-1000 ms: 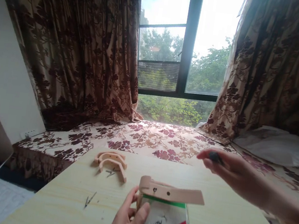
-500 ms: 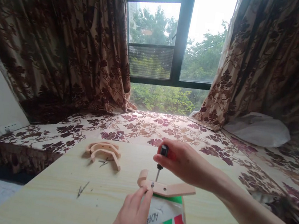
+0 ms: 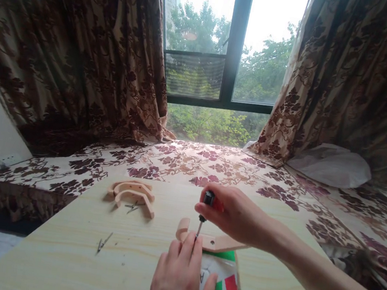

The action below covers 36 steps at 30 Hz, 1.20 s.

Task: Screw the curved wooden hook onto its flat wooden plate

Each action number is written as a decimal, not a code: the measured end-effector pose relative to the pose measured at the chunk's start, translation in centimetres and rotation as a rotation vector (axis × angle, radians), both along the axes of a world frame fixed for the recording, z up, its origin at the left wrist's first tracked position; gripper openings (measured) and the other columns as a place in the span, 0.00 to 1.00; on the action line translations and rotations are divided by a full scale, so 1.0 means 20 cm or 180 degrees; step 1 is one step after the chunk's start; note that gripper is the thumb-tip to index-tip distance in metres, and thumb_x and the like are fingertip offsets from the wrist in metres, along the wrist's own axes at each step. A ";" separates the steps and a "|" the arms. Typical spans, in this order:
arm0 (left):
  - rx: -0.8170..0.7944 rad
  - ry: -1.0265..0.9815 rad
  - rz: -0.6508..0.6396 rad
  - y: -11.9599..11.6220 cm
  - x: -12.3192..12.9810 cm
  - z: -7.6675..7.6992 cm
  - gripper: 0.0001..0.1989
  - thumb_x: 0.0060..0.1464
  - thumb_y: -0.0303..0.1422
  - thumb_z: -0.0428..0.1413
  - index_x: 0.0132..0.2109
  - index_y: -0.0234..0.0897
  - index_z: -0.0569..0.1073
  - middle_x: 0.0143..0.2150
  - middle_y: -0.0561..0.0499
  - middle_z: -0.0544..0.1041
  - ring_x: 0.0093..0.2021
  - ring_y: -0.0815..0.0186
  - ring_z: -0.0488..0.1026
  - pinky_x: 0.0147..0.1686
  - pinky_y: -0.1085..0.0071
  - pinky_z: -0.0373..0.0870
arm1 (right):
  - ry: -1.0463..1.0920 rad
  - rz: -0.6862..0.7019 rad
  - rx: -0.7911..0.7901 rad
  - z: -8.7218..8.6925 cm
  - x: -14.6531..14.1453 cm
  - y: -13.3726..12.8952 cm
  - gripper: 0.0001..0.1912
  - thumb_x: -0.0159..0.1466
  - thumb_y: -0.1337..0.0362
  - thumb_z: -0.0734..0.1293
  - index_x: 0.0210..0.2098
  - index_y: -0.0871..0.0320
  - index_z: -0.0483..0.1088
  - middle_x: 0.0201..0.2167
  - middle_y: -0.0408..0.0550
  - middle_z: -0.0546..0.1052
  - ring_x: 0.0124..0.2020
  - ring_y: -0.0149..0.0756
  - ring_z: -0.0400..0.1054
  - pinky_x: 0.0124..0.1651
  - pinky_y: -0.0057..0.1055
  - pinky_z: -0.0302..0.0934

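My right hand (image 3: 224, 208) is closed around the dark handle of a screwdriver (image 3: 208, 199), its shaft pointing down at a light wooden hook (image 3: 225, 243). The hook has an upturned left end and a dark hole in its middle. My left hand (image 3: 180, 274) lies palm down with fingers stretched and thumb apart. Its fingertips rest on the hook, close about the screwdriver's tip, and hide the tip and whatever it meets. Beneath the hook and my left hand lies a plastic-wrapped packet (image 3: 224, 287) with green, white and red print.
Several curved wooden hooks (image 3: 133, 192) lie at the table's back left, with screws (image 3: 132, 207) beside them. More dark screws (image 3: 104, 243) lie on the pale wooden table (image 3: 67, 261). Beyond it are a flower-patterned cloth (image 3: 184, 163), a white plastic bag (image 3: 333, 166) and curtains.
My left hand has shifted forward, its fingertips now over the hole at the screwdriver's tip. The screwdriver in my right hand has moved slightly down and left. The view has shifted a little.
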<state>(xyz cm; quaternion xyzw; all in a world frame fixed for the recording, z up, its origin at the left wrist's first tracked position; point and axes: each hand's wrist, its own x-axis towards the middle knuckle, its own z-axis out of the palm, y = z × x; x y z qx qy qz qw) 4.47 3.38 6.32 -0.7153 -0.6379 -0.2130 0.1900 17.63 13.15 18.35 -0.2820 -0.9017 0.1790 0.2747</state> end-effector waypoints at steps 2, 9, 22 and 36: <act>0.0226 0.0311 -0.0071 -0.01 -0.02 -0.02 0.24 0.52 0.42 0.50 0.53 0.34 0.69 0.54 0.46 0.71 0.46 0.57 0.70 0.39 0.65 0.69 | -0.0043 0.0035 -0.0075 0.00 0.00 -0.01 0.09 0.63 0.60 0.62 0.31 0.60 0.65 0.22 0.40 0.67 0.23 0.27 0.56 0.26 0.26 0.49; 0.0264 0.0445 0.0021 -0.01 -0.03 -0.03 0.24 0.49 0.40 0.53 0.52 0.35 0.71 0.53 0.46 0.72 0.45 0.56 0.71 0.38 0.65 0.69 | -0.0063 0.0083 -0.0016 0.02 -0.02 -0.02 0.09 0.63 0.60 0.62 0.32 0.60 0.65 0.21 0.40 0.66 0.23 0.27 0.55 0.27 0.26 0.49; 0.0259 0.0130 0.0209 -0.01 0.01 -0.08 0.24 0.48 0.37 0.52 0.53 0.36 0.70 0.56 0.46 0.70 0.49 0.55 0.68 0.41 0.64 0.67 | -0.0195 0.0042 -0.0027 0.01 -0.02 -0.03 0.08 0.63 0.61 0.63 0.32 0.60 0.66 0.22 0.40 0.67 0.23 0.27 0.56 0.27 0.25 0.49; -0.0120 0.0108 0.0319 -0.02 0.02 -0.07 0.27 0.43 0.34 0.55 0.54 0.41 0.69 0.54 0.49 0.72 0.46 0.55 0.71 0.39 0.63 0.69 | -0.1129 0.0319 0.0005 0.16 -0.05 0.00 0.03 0.56 0.66 0.66 0.30 0.58 0.67 0.23 0.41 0.70 0.24 0.26 0.57 0.25 0.23 0.48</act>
